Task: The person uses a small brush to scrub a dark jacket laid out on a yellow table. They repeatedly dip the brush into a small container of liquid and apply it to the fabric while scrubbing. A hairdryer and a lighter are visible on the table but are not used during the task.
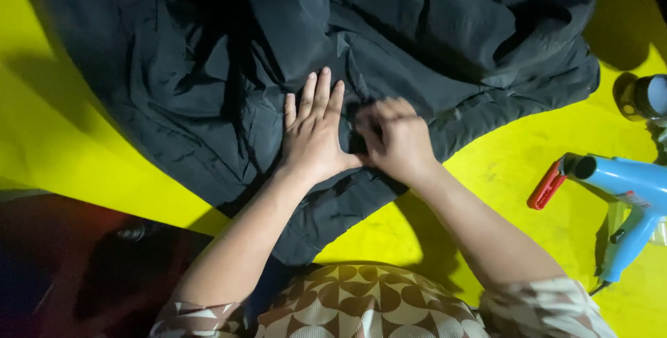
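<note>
A dark padded garment (208, 67) lies crumpled over a bright yellow table (83, 157). My left hand (314, 133) rests flat on the fabric, fingers straight and close together, pressing it down. Right beside it, my right hand (394, 138) is curled, its fingertips pinching a small fold or part of the garment; what exactly sits under the fingers is hidden. The two hands touch at the thumbs, near the garment's lower middle.
A light blue heat gun (629, 202) with a red part at its nozzle lies at the right on the table. A round grey-blue object (649, 96) stands at the far right edge. A dark floor area (83, 268) shows at lower left.
</note>
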